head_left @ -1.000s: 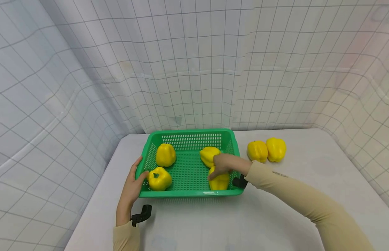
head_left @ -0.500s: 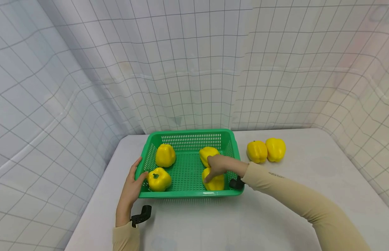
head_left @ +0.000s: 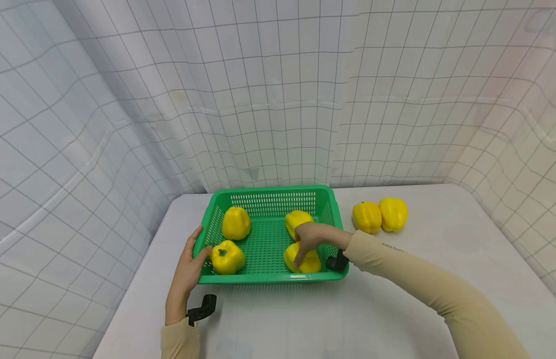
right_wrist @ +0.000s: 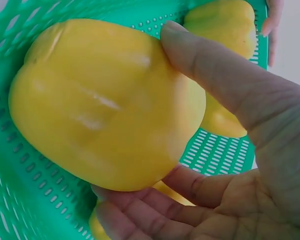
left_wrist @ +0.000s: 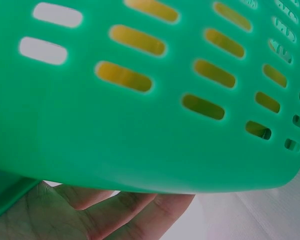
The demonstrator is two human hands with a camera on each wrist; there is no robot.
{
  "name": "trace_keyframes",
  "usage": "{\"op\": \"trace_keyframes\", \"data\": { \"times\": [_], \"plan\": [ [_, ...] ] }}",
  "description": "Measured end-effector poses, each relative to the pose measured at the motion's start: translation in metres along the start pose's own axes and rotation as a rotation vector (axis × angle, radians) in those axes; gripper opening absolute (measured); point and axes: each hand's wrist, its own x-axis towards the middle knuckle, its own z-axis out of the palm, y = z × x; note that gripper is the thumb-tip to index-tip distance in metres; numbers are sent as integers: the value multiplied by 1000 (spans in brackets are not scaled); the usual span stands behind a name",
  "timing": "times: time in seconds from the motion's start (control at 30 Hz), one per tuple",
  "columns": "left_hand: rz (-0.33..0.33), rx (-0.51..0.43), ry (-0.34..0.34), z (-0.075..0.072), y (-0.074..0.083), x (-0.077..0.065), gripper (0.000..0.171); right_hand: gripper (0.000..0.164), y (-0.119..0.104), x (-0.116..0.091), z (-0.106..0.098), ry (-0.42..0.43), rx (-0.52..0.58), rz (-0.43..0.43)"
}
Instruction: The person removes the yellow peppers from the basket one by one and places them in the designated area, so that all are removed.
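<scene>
A green plastic basket stands on the white table with several yellow bell peppers inside. My left hand holds its left rim, thumb over the edge; in the left wrist view, the fingers lie along the outside of the wall. In the front right corner my right hand grips a yellow bell pepper lying on its side, thumb on one side and fingers beneath. Just behind it is another bell pepper, partly covered by that hand. A stemmed bell pepper sits beside my left thumb, with one more bell pepper behind it.
Two bell peppers, a nearer one and an outer one, lie side by side on the table right of the basket. A white gridded curtain hangs around the back and sides.
My right hand has moved slightly left with the front right bell pepper, which has turned and now lies more sideways. My left hand stays on the rim.
</scene>
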Motion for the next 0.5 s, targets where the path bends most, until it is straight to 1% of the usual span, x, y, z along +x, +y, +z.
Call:
{"op": "trace_keyframes", "data": {
  "times": [0.1, 0.2, 0.3, 0.5],
  "plan": [
    [-8, -5, -2, 0, 0, 0, 61, 63, 2, 0, -1, -15, 18, 12],
    [-13, -9, -4, 1, 1, 0, 61, 68, 3, 0, -1, -44, 33, 41],
    [-13, -9, -6, 1, 1, 0, 61, 71, 5, -1, 0, -75, 45, 73],
    [-11, -6, -4, 0, 0, 0, 61, 76, 6, 1, 0, -106, 81, 99]
  ]
}}
